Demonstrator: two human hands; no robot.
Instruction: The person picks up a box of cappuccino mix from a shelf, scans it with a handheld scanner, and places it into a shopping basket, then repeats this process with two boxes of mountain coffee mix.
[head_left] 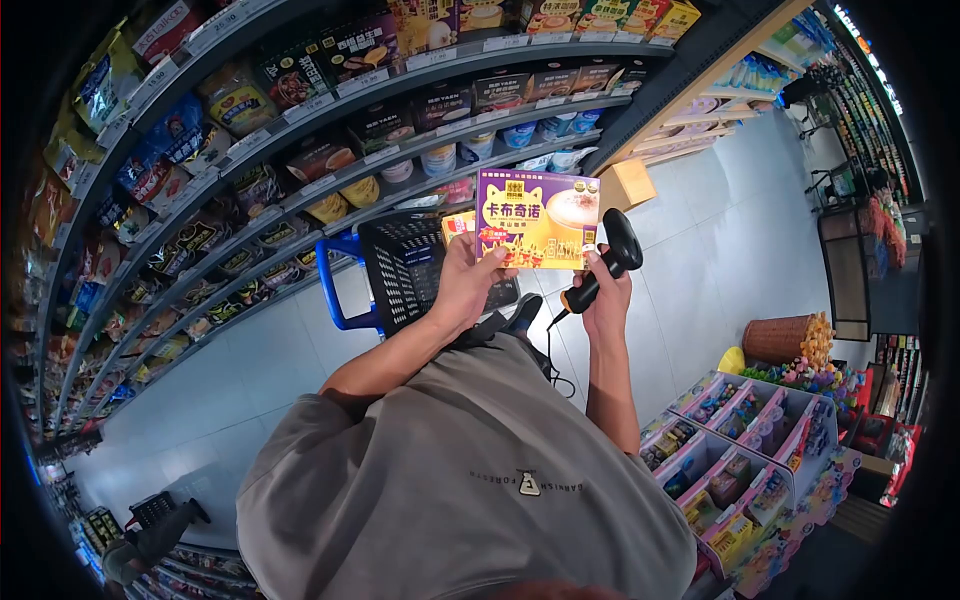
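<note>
A purple and yellow cappuccino box [538, 212] is held up in front of me, its printed face with a coffee cup towards me. My left hand [468, 285] grips its lower left edge, thumb on the front. Behind its left side the edge of an orange and white pack [458, 226] shows, right by my left fingers. In my right hand [607, 295] is a black barcode scanner [618, 243] with an orange trigger; the thumb of that hand touches the box's lower right corner. A dark cable hangs from the scanner's handle.
A black shopping basket [390, 262] with a blue handle [325, 285] stands beyond my left hand. Curved shelves [300, 115] of packaged goods rise ahead and left. A cardboard carton [630, 184] sits on the tiled floor. Bins of small goods [740, 440] stand on the right.
</note>
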